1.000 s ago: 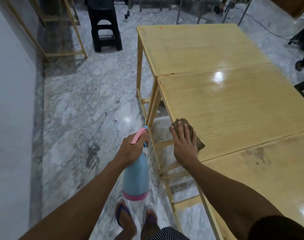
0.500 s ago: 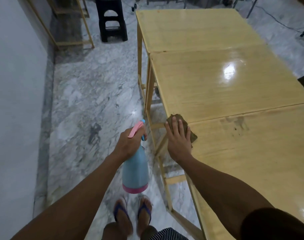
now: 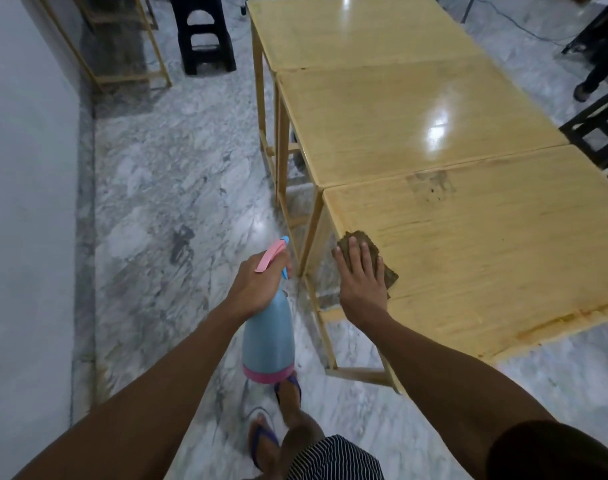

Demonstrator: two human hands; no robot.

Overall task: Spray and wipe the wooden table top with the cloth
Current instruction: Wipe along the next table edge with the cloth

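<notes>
Cloth (image 3: 364, 259), brown and crumpled, lies flat on the nearest wooden table top (image 3: 486, 244), close to its left edge, pinned beneath the right hand (image 3: 361, 278).

Going from left: a pale wall (image 3: 21, 202) runs down the left side, and grey marble floor (image 3: 157, 202) spreads beside it. The left hand (image 3: 255, 289) hangs over that floor, fingers curled around the neck of a blue spray bottle (image 3: 267, 337) with a pink band at its base. The pink trigger (image 3: 269, 259) juts up past the knuckles, and the bottle body hangs below the fist, off the table and just left of its leg.

To the right of that fist, the right hand lies palm down, fingers (image 3: 352, 252) straight and spread, pressing the cloth onto the wood. Cloth edges show beyond the fingertips and to the right of the little finger. Past the fingertips, farther up the same top, sits a dull dark smudge (image 3: 430, 183). Beyond it two more tables (image 3: 399, 109) stand butted in a row, the middle one glossy with a light glare. Below the hands, sandalled feet (image 3: 264, 441) stand on the marble.
</notes>
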